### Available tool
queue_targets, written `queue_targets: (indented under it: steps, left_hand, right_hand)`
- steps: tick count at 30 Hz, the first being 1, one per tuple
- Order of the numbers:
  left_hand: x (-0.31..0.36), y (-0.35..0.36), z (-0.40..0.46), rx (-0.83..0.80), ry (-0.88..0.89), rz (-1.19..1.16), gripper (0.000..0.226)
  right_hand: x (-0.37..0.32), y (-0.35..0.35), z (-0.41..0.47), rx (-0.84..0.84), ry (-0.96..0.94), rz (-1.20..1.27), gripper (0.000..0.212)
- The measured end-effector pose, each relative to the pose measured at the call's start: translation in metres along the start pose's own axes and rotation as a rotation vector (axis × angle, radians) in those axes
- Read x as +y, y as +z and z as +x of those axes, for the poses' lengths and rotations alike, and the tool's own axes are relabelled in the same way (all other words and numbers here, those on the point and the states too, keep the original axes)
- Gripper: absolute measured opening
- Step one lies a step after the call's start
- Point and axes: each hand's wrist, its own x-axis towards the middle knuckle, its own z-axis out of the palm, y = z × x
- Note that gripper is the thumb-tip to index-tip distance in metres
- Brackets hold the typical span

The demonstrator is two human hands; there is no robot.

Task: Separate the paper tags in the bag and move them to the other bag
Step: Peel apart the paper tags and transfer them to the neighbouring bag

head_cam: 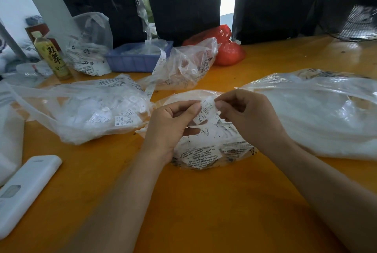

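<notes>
Both hands work above the centre clear bag [206,150] on the orange table [183,201]. The left hand [169,128] and the right hand [248,114] each pinch one end of a strip of paper tags [205,111], printed "XS", held taut between them, apparently to tear one tag free. More loose tags lie inside that bag. The left clear bag [85,110], just beside, already holds tags and is probably the receiving bag.

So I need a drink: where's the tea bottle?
Head view, far left: the tea bottle stands upright on the table, beside a clear bag, left of the blue tray.
</notes>
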Motion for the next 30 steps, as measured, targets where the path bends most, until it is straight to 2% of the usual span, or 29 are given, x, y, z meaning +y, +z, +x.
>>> queue_targets:
  steps: [7,10,13,16,18,20,22,23,26,30]
  left_hand:
    - [0.001,-0.001,0.001,-0.029,-0.013,-0.013,0.018]
    - [0.000,-0.003,0.002,-0.039,-0.001,0.023,0.019]
    - [-0.001,-0.004,0.004,-0.028,0.100,0.156,0.024]
    - [0.001,-0.007,0.004,0.053,0.207,0.316,0.032]
    - [0.007,-0.014,0.004,0.163,0.298,0.473,0.035]
    - [0.016,-0.026,0.008,0.312,0.465,0.687,0.034]
    - [0.023,-0.043,0.011,0.473,0.550,0.940,0.026]
    - [0.025,-0.052,0.013,0.533,0.515,1.050,0.024]
    - [0.024,-0.078,0.016,0.622,0.316,1.243,0.026]
    - [0.021,-0.099,0.020,0.648,0.116,1.422,0.024]
  right_hand:
    - [-0.008,0.004,-0.006,-0.082,-0.045,0.019,0.008]
    - [-0.004,0.003,-0.004,-0.018,-0.025,-0.027,0.006]
    - [-0.003,0.000,-0.003,0.046,0.009,-0.002,0.009]
    - [-0.004,-0.002,-0.001,0.108,0.017,0.003,0.009]
    - [-0.004,-0.005,-0.001,0.156,0.008,-0.012,0.007]
    - [-0.008,-0.010,0.001,0.203,-0.017,-0.043,0.005]
    - [-0.014,-0.017,0.003,0.223,-0.049,-0.176,0.003]
    - [-0.015,-0.022,0.006,0.194,-0.049,-0.309,0.007]
    - [-0.015,-0.042,0.013,0.032,0.076,-0.798,0.025]
    - [-0.012,-0.072,0.023,0.036,0.304,-1.080,0.023]
